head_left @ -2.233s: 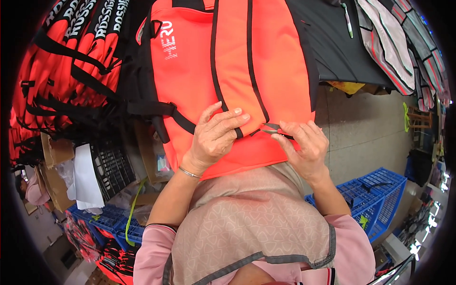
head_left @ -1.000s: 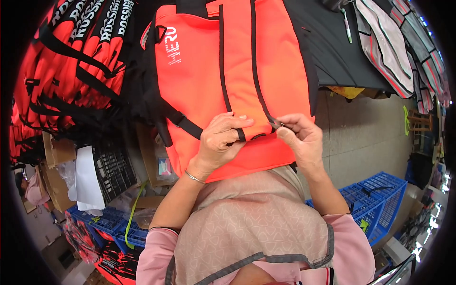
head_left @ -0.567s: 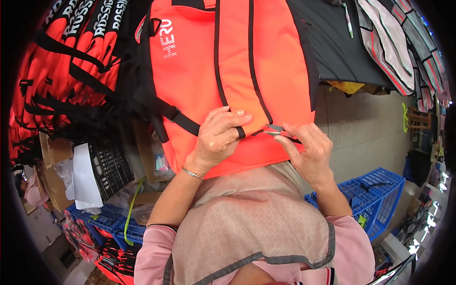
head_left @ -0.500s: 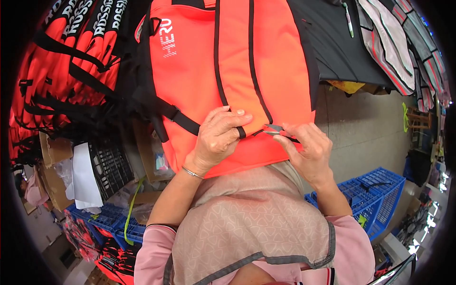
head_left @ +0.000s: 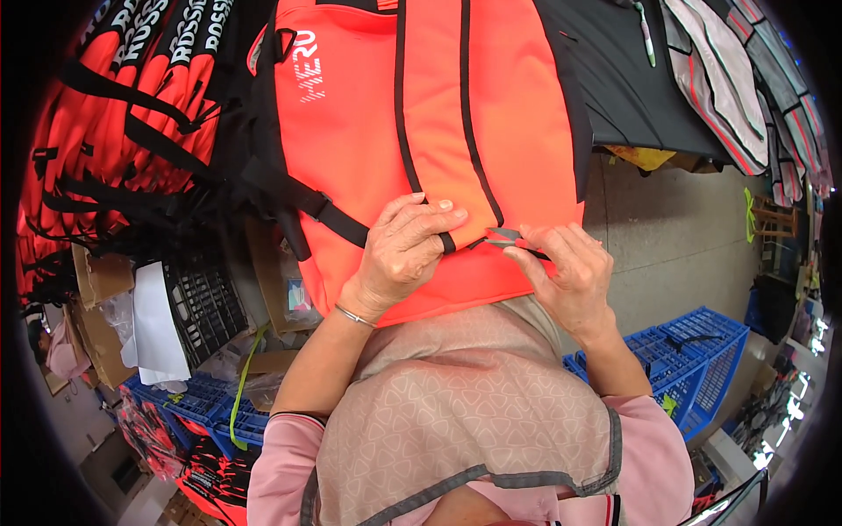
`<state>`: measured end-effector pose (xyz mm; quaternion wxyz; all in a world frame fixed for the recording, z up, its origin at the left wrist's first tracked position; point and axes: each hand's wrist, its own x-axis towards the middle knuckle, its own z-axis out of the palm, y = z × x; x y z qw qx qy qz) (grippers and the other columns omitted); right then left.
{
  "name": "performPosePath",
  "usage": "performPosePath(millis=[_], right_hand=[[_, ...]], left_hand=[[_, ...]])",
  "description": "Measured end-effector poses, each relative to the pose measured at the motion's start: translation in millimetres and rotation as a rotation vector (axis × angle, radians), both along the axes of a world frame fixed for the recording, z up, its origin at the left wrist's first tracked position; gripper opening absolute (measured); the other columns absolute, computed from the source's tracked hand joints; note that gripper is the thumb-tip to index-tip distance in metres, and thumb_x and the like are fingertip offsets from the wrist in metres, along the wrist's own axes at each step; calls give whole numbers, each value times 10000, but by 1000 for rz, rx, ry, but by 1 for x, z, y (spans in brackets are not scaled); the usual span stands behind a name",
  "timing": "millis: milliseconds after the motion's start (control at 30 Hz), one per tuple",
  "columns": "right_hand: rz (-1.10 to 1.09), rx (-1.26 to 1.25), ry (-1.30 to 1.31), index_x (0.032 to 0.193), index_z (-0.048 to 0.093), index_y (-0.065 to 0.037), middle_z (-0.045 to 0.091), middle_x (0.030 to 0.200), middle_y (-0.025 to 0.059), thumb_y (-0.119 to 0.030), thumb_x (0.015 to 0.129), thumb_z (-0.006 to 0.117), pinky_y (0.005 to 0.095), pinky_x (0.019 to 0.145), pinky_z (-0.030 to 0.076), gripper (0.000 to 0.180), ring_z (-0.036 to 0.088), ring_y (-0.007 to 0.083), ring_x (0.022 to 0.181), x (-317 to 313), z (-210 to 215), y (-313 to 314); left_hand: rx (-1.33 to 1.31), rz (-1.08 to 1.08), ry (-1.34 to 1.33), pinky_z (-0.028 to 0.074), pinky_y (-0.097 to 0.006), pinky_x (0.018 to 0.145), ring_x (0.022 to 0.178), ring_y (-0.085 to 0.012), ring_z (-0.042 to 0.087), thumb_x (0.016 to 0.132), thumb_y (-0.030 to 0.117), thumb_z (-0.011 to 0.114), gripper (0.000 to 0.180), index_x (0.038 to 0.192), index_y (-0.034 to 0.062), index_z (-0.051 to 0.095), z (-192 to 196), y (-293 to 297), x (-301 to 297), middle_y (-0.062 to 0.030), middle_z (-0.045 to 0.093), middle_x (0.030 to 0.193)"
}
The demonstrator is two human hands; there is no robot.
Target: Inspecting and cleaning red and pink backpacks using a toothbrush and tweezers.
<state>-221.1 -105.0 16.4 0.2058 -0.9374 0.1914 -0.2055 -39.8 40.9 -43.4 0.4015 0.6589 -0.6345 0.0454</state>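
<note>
A bright orange-red backpack (head_left: 526, 105) with black edging lies in front of me, its padded shoulder strap (head_left: 434, 114) running down toward my hands. My left hand (head_left: 401, 250) pinches the lower end of this strap between thumb and fingers, at the black trim. From the right, my right hand (head_left: 570, 270) grips a small pair of thread snips (head_left: 502, 234). Their short metal blades point left and sit at the strap's lower corner, beside its black edging. Whether a thread lies between the blades is too small to tell.
Several red-and-black bags (head_left: 149, 114) hang at the left. A dark-covered table (head_left: 614, 96) carries a pen (head_left: 647, 39) and grey-pink fabric pieces (head_left: 710, 79). Blue plastic crates (head_left: 702, 359) stand at lower right, another blue crate (head_left: 206, 399) at lower left, near cardboard boxes (head_left: 103, 280).
Both hands keep nearly the same place and grip. The snips' blades look slightly closer together, and the backpack has barely shifted.
</note>
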Motion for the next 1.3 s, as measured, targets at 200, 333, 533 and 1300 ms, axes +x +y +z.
performPosePath(millis=[200,333,533,1300], right_hand=[[-38,228,-4,926,685,-49,668,775,51,-172,771,807,285,598,494,233,633,164,678,1,-9,-2],[-154,944,-26,969,658,-2,700,865,53,-103,847,761,236,702,510,189,649,88,795,10,-12,-2],[-157,1199,-215,1004,648,19,707,907,55,-94,865,752,242,726,520,207,649,89,810,17,-7,-10],[3,-143,-207,896,678,-60,663,763,30,-168,752,805,310,568,485,220,606,188,629,35,-9,-20]], left_hand=[[18,-16,145,522,-404,893,1023,-222,672,679,-23,694,108,744,49,647,0,-1,3,-32,707,1087],[38,8,335,531,-381,869,984,-242,687,671,-12,747,119,755,36,678,2,-6,-4,-54,721,1069],[156,92,621,557,-310,750,917,-214,705,686,73,825,152,726,1,696,13,-6,-4,-79,737,1055],[416,221,852,385,-313,490,511,-101,474,726,245,856,349,652,-28,652,25,-16,1,-62,536,566]])
